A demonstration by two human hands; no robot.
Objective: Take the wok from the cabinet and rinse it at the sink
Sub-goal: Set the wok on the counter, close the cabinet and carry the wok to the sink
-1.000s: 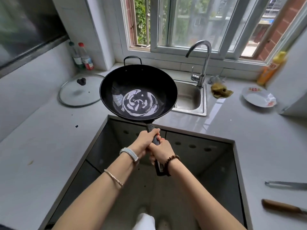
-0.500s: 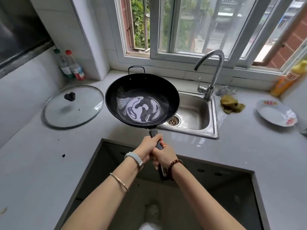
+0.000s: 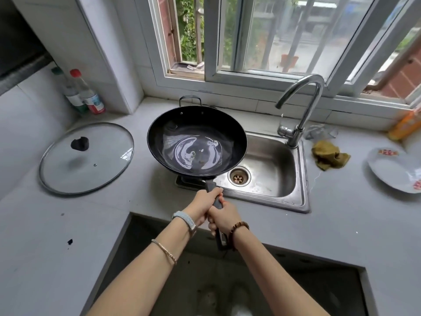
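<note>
A black wok (image 3: 197,140) with a shiny wet-looking bottom hangs in the air over the left rim of the steel sink (image 3: 303,179). Its long dark handle points toward me. My left hand (image 3: 202,207) grips the handle nearer the bowl, and my right hand (image 3: 224,218) grips it just behind. The curved chrome faucet (image 3: 300,103) stands at the sink's back right, its spout to the right of the wok. No water runs from it. The drain (image 3: 238,177) shows just right of the wok's near edge.
A glass lid (image 3: 86,158) lies on the grey counter left of the wok. Two bottles (image 3: 83,94) stand in the back left corner. A yellow-green cloth (image 3: 329,155), a white plate (image 3: 396,169) and an orange bottle (image 3: 405,124) sit right of the sink. A square opening in the counter (image 3: 227,281) gapes below my arms.
Both hands have carried the wok forward and a little right, from above the counter opening to the sink's left edge. The view has moved closer to the sink.
</note>
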